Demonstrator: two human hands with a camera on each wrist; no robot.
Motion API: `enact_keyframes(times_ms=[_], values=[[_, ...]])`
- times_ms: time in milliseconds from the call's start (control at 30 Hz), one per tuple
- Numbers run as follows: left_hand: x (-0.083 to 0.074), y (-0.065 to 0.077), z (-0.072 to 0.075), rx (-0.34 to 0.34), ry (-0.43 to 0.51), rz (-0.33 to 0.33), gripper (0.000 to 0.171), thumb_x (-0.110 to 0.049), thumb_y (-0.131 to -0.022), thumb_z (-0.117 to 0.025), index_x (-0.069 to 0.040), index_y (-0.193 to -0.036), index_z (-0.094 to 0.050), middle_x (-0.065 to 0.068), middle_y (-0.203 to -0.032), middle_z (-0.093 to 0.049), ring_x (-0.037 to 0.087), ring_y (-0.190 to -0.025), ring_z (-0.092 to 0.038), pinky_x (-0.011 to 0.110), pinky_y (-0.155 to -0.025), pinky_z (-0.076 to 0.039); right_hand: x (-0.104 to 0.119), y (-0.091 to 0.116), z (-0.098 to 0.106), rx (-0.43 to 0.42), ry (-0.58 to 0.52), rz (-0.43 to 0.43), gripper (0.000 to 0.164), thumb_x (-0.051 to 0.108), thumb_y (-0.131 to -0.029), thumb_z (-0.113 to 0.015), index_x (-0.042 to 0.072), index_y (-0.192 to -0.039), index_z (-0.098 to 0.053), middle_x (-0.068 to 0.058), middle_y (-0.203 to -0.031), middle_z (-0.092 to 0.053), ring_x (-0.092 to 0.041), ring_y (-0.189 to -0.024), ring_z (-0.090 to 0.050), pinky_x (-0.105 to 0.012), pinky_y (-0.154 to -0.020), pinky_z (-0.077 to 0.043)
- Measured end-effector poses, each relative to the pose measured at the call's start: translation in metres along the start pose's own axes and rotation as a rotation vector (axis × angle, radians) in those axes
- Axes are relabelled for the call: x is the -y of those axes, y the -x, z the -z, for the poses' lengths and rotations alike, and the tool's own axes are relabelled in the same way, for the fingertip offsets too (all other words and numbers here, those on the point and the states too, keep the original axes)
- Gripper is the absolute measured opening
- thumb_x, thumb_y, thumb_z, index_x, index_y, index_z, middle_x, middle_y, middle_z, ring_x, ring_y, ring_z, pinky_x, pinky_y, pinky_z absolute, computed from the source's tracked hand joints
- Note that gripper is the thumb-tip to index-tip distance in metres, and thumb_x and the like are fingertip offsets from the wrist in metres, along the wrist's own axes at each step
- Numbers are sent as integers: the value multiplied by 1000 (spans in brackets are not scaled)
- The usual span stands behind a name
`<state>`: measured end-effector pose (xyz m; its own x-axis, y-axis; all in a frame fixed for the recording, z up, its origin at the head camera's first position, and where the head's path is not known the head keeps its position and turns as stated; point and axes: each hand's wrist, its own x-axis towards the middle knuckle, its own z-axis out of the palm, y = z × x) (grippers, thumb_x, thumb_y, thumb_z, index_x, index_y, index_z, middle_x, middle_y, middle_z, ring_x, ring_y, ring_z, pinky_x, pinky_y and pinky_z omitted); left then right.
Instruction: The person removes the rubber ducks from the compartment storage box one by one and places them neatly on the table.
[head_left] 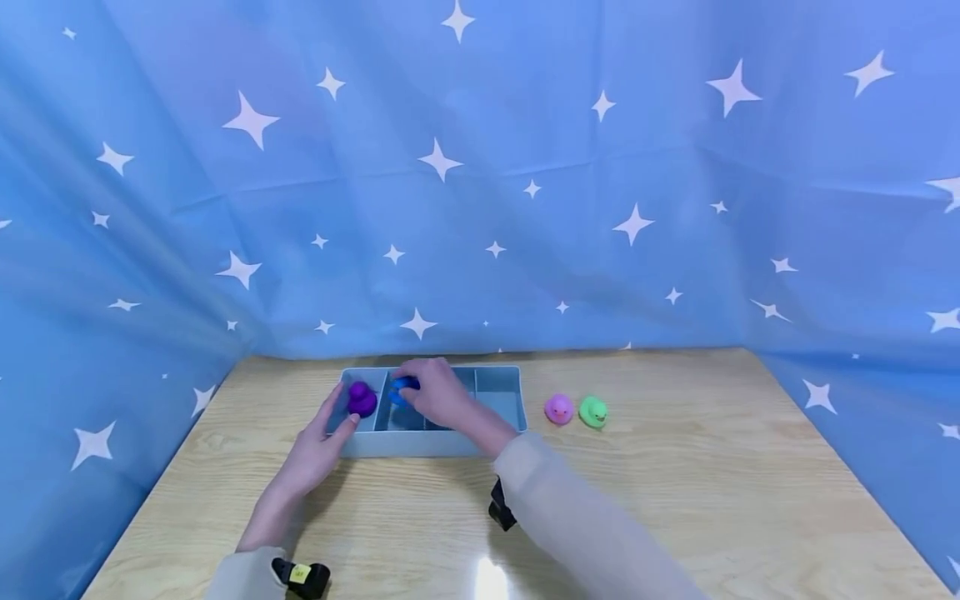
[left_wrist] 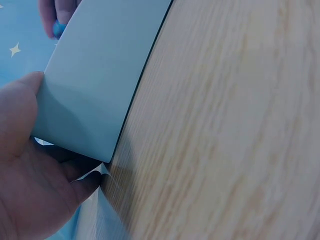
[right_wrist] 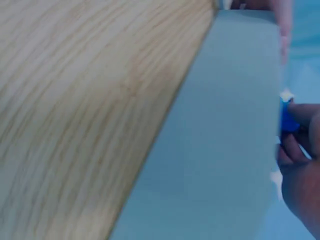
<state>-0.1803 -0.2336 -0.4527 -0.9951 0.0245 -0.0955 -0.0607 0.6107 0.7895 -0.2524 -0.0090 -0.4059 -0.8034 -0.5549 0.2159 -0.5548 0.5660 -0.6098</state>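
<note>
A light blue divided box stands on the table, its compartments in a row. My left hand grips its left end, thumb at the front rim and fingers along the end wall; the left wrist view shows this hand around the box's corner. A purple rubber duck sits in the leftmost compartment. Over the second compartment from the left, my right hand pinches a blue duck, partly covered by the fingers. In the right wrist view only a bit of the blue duck shows behind the box wall.
To the right of the box, a pink duck and a green duck sit side by side on the wooden table. A blue curtain with white stars hangs behind the table and along its sides.
</note>
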Motion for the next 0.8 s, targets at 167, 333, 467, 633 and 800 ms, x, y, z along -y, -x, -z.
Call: enact_keyframes(times_ms=[167,333,467,633,800], values=[[3,1,3,6,-13,-7,72,-42,-111,-43,-19,-167,-3,26,-168,-11,53,-150,-14,66,-118,-18,1,17,29,-76,-64,39,28,2,-98,-67,-1,-126,-71,-14,-129,-69,-30,-122,-63,-40,-104,-51],[3,2,1,15,-17,-27,73,-42,-111,-42,-17,-167,-3,27,-167,-11,55,-149,-14,67,-118,-19,-15,47,62,-130,-90,22,32,-1,-96,-69,0,-128,-70,-15,-132,-67,-33,-127,-61,-45,-106,-49],[2,1,0,22,-6,-33,74,-42,-111,-43,-17,-167,-3,27,-167,-10,55,-149,-14,67,-118,-18,-33,75,89,-173,-77,-5,33,-3,-95,-70,-1,-128,-70,-17,-132,-67,-35,-125,-61,-47,-102,-52],[1,0,1,33,-2,-18,74,-43,-111,-43,-18,-167,-1,25,-168,-9,54,-150,-13,66,-119,-17,-55,106,116,-238,-70,-42,34,-7,-93,-71,-3,-126,-71,-18,-130,-68,-36,-118,-66,-47,-92,-58],[1,2,1,44,13,1,75,-45,-110,-42,-20,-167,0,25,-168,-8,53,-150,-12,66,-119,-17,-78,137,137,-277,-46,-102,34,-9,-92,-69,-6,-126,-69,-22,-128,-68,-40,-116,-66,-51,-95,-56]])
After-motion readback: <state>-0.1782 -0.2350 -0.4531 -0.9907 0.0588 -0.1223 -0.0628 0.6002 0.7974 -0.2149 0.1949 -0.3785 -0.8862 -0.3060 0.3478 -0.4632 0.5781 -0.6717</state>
